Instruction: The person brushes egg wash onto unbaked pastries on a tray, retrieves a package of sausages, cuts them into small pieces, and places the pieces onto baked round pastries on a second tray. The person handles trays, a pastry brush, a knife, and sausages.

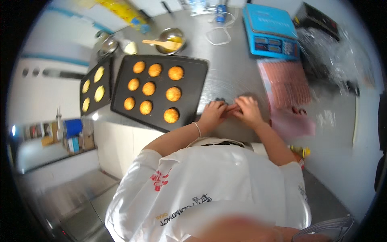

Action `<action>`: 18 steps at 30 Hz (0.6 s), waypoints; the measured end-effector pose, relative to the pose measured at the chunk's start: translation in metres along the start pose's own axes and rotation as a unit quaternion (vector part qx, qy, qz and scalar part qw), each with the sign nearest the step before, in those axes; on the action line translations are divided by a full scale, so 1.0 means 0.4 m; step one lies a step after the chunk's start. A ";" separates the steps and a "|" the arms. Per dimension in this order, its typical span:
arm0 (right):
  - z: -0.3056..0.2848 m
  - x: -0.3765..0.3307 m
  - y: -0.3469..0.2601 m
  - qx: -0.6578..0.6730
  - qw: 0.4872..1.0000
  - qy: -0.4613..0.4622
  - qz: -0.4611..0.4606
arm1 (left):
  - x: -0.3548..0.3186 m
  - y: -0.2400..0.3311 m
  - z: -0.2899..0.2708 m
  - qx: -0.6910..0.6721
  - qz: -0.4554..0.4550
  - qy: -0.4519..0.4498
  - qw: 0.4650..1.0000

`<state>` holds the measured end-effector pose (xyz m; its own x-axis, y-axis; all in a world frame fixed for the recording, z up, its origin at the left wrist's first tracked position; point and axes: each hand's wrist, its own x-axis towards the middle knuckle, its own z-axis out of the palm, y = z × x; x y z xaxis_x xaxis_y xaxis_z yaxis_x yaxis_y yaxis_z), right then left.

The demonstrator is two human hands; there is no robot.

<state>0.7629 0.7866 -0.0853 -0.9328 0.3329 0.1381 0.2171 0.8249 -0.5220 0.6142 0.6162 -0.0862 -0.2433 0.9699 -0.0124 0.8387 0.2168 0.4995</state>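
Above the steel table, close to my body, my left hand (pixel 211 116) and my right hand (pixel 249 113) meet with fingers closed round a short pinkish-brown sausage (pixel 231 108). Its ends are covered by my fingers. Just right of my right hand lies a flat clear pack of pink sausages (pixel 285 80), its pinkish wrapper (pixel 292 124) loose at the near end. On my left, a dark baking tray (pixel 193 76) carries several round golden-brown buns (pixel 148 88) in rows; its right edge is near my left hand.
A smaller dark tray (pixel 89 76) with pale yellow pieces stands far left. Behind the buns sits a metal bowl (pixel 180 31) with a wooden brush (pixel 163 43) across it. A blue scale (pixel 269 30), a white cable (pixel 219 37) and crumpled clear plastic (pixel 336 56) occupy the back and right.
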 end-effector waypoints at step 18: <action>-0.318 -0.214 0.353 -0.264 0.870 -0.048 0.414 | 0.054 -0.103 0.137 -0.061 0.068 0.050 0.995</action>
<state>0.9099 0.9328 -0.0639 -0.4083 0.8938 -0.1854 0.9040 0.4241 0.0540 0.6009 0.6342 -0.1546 -0.1829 0.9723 0.1453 0.8037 0.0627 0.5918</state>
